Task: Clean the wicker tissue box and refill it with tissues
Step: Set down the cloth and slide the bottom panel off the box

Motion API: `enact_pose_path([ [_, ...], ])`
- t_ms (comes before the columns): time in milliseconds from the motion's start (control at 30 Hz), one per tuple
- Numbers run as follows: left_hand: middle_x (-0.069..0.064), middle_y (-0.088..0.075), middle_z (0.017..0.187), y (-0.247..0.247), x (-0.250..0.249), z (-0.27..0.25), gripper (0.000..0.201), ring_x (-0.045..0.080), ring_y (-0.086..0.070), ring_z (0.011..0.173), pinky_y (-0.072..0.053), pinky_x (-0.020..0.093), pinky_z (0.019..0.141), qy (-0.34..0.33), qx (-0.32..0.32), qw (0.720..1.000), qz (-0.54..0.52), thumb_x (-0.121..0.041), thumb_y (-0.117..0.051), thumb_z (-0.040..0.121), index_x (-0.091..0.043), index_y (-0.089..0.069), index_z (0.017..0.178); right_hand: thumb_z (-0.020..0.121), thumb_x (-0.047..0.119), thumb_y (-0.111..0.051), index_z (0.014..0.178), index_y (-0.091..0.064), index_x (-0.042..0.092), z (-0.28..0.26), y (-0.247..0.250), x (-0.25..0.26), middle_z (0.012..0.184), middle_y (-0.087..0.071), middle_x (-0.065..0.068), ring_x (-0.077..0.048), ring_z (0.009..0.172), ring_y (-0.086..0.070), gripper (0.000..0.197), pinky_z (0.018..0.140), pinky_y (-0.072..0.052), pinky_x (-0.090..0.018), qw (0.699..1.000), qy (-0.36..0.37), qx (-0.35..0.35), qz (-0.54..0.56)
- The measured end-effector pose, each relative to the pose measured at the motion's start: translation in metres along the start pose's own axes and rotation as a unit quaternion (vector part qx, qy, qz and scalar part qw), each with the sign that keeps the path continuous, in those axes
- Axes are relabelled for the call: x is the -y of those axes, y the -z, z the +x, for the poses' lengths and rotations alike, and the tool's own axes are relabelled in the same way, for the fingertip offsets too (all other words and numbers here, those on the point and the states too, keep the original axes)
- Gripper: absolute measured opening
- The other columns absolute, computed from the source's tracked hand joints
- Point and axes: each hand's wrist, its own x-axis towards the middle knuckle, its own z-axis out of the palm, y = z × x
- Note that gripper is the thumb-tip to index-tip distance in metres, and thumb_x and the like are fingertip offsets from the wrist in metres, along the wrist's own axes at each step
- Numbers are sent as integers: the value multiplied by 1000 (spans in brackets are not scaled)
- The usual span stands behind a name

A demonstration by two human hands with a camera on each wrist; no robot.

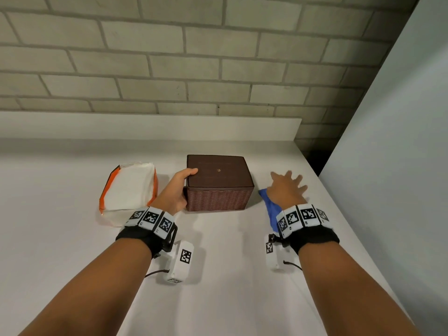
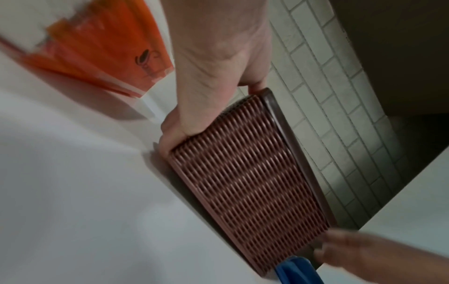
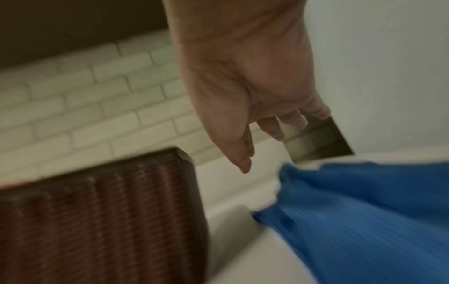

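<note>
Head view: one brown box (image 1: 219, 184) on a white counter (image 1: 218, 263) below a brick wall (image 1: 194, 57). Left of box, one tissue pack (image 1: 128, 190); right of it, one blue cloth (image 1: 270, 207). Left hand (image 1: 178, 190) clamped on box's left edge. Right hand (image 1: 287, 189) above cloth, fingers spread.

Left wrist: thumb over lid, fingers hidden behind box.

Right wrist: blurred; fingers loose, holding nothing.
</note>
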Motion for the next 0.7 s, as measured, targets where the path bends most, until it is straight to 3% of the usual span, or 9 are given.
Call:
enact_pose_path([
  [100, 7, -65, 96, -1, 0, 2, 16, 24, -62, 88, -49, 36, 73, -13, -5, 1000, 3, -29, -53, 89, -16, -59, 97, 93, 11, -44, 147, -27, 22, -9, 22, 24, 159, -6, -17, -44, 145, 5, 57, 118, -4, -58, 998, 50, -30, 18],
  [167, 6, -66, 93, -2, 0, 3, 17, 22, -62, 84, -48, 34, 69, -24, -5, 1000, 8, -28, -50, 92, -16, -59, 97, 90, 8, -47, 150, -20, 22, -15, 34, 40, 160, -3, -14, -41, 146, 9, 67, 117, 1, -56, 990, 129, -30, 51],
  [300, 8, -66, 92, -1, 3, 3, 22, 23, -62, 82, -49, 34, 69, -36, 3, 999, 18, -30, -46, 93, -14, -59, 101, 83, 12, -58, 153, -3, 27, -26, 33, 75, 162, 6, -9, -31, 147, 17, 90, 118, 6, -50, 958, 271, 82, 37],
  [467, 12, -66, 93, 0, 3, 3, 26, 25, -62, 81, -51, 35, 73, -55, 13, 998, 20, -29, -43, 94, -13, -60, 106, 75, 33, -75, 152, 6, 29, -20, 15, 105, 161, 9, -9, -32, 147, 19, 112, 117, 5, -54, 946, 293, 125, -53],
  [633, 8, -66, 92, 1, 4, 6, 24, 20, -62, 79, -50, 30, 66, -58, 18, 998, 34, -27, -40, 95, -16, -60, 103, 69, 41, -78, 152, 7, 24, -14, 15, 125, 161, 10, -10, -32, 147, 18, 121, 116, 6, -56, 933, 318, 129, -107],
  [700, 7, -65, 93, 3, 2, 7, 28, 19, -62, 79, -49, 28, 63, -63, 9, 997, 53, -27, -41, 95, -13, -58, 113, 67, 44, -79, 152, 8, 24, -11, 19, 129, 161, 11, -10, -33, 147, 17, 124, 116, 4, -58, 931, 318, 129, -126],
])
